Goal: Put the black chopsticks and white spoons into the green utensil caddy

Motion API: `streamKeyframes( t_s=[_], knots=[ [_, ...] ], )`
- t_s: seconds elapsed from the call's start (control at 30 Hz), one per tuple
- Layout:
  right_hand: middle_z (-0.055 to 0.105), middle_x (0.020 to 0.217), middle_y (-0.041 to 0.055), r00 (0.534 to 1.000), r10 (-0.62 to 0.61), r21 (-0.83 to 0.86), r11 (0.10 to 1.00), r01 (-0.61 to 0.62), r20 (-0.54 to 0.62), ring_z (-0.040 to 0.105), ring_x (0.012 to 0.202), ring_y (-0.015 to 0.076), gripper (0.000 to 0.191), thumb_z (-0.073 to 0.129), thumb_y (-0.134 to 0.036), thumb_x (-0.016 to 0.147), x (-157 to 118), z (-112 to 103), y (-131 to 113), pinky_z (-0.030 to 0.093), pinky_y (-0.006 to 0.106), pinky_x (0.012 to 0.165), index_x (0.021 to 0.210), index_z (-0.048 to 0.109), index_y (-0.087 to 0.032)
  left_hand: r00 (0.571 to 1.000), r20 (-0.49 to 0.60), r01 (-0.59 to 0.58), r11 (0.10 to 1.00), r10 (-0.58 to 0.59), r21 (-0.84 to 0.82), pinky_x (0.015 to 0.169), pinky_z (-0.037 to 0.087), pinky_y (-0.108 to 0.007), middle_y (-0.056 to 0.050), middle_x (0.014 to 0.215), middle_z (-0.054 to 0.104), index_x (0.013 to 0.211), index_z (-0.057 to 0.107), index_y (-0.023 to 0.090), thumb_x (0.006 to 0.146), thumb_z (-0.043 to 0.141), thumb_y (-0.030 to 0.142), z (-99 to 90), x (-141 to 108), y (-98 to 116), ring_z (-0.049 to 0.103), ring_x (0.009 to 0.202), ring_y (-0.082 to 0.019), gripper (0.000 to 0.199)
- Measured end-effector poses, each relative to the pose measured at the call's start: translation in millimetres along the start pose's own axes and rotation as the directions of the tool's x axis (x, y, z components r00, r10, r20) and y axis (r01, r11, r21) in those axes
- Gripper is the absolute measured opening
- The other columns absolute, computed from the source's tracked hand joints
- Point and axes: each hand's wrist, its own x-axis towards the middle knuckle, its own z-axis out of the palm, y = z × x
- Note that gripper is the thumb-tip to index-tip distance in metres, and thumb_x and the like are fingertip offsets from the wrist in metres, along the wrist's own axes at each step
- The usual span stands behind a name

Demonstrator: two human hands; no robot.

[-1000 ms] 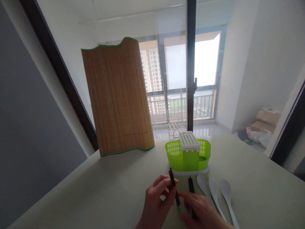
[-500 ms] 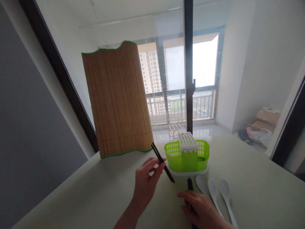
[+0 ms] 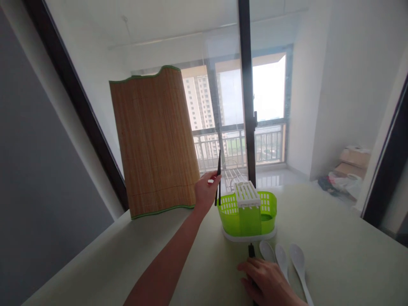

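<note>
Black chopsticks [image 3: 219, 168] — near-upright between left-hand fingers [image 3: 210, 175] — ends above and below

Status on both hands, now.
Left hand: holding slim black chopsticks near lime-green slotted basket. Right hand: over more black sticks. Three white spoons alongside; no visible obstruction.

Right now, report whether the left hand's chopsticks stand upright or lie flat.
Roughly upright: the left hand grips the black chopsticks near their middle, with one end pointing up and the other down.
</note>
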Motion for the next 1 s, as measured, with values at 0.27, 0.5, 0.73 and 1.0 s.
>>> streamKeyframes(
  t_s=[0.27,0.5,0.73,1.0],
  knots=[
    [0.069,0.093,0.0028,1.0,-0.012,-0.038,0.999,0.012,0.025,0.066,0.087,0.021,0.026,0.052,-0.019,0.081,-1.0,0.2,-2.8,0.044,0.027,0.072,0.103,0.065,-0.025,0.976,0.163,0.122,0.982,-0.144,0.141,0.07,0.053,-0.025,-0.002,0.088,0.075,0.095,0.072,0.02,0.081,0.064,0.026,18.3,12.1,-4.2,0.068,0.077,-0.015,0.018],
    [0.07,0.091,0.0015,0.998,0.012,-0.087,0.996,-0.006,0.064,0.066,0.086,0.021,0.022,0.054,-0.019,0.08,1.6,1.4,-0.3,0.045,0.027,0.071,0.097,0.067,-0.025,0.881,0.347,0.216,0.927,-0.32,0.307,0.064,0.049,-0.027,-0.002,0.08,0.076,0.085,0.075,0.022,0.073,0.071,0.027,45.9,-14.3,-35.3,0.069,0.076,-0.019,0.013],
    [0.07,0.089,0.0012,0.998,-0.001,-0.115,0.993,0.009,0.061,0.066,0.082,0.02,0.019,0.054,-0.019,0.079,1.8,1.1,-0.6,0.043,0.026,0.068,0.094,0.066,-0.024,0.875,0.332,0.194,0.884,-0.352,0.426,0.076,0.049,-0.034,-0.007,0.093,0.075,0.091,0.075,0.023,0.075,0.068,0.039,50.5,-16.1,-45.8,0.066,0.094,-0.025,0.023],
    [0.068,0.078,0.0029,0.999,0.028,-0.252,0.967,-0.024,0.014,0.063,0.074,0.0189,0.02,0.051,-0.023,0.088,-1.2,3.1,-0.3,0.039,0.027,0.064,0.073,0.063,-0.02,0.985,0.168,-0.036,0.932,-0.027,0.362,0.101,0.037,-0.038,-0.007,0.119,0.062,0.109,0.065,0.021,0.087,0.055,0.025,14.4,-68.8,-12.4,0.052,0.115,-0.021,0.025]
  ],
)
